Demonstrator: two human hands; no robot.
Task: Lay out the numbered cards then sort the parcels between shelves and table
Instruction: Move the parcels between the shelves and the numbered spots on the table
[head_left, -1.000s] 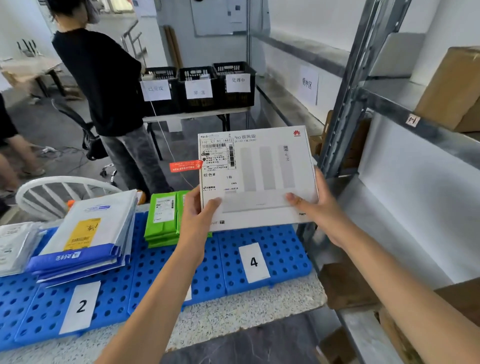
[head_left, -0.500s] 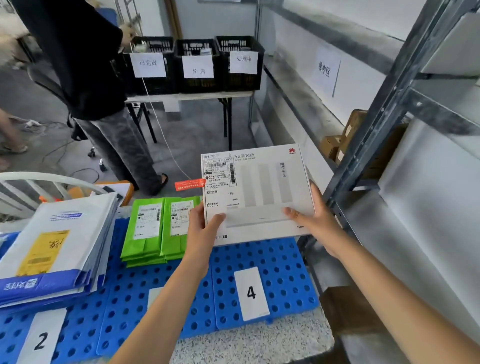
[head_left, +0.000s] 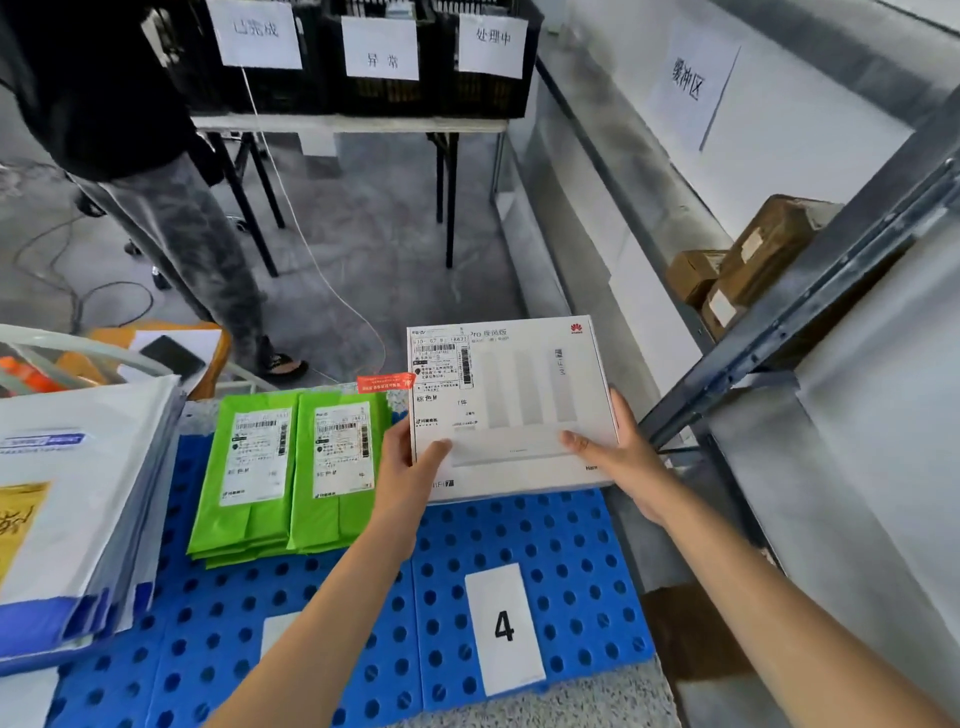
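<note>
A flat white box (head_left: 524, 395) with a shipping label and a red tag is held low over the blue perforated mat (head_left: 571, 525), above the card marked 4 (head_left: 504, 629). My left hand (head_left: 410, 478) grips its lower left corner, thumb on top. My right hand (head_left: 618, 462) grips its lower right edge, thumb on the face. Two stacks of green parcels (head_left: 296, 467) lie to the left on the mat. Another card (head_left: 278, 631) is partly hidden by my left forearm.
A pile of white and blue mailers (head_left: 78, 519) sits at the left. A grey metal shelf frame (head_left: 810, 291) with cardboard boxes (head_left: 753, 254) stands at the right. A person in black (head_left: 104, 104) stands by a table with labelled black crates (head_left: 379, 57).
The white box has come down from chest height toward the mat above card 4, both hands still holding it. The view has tilted downward.
</note>
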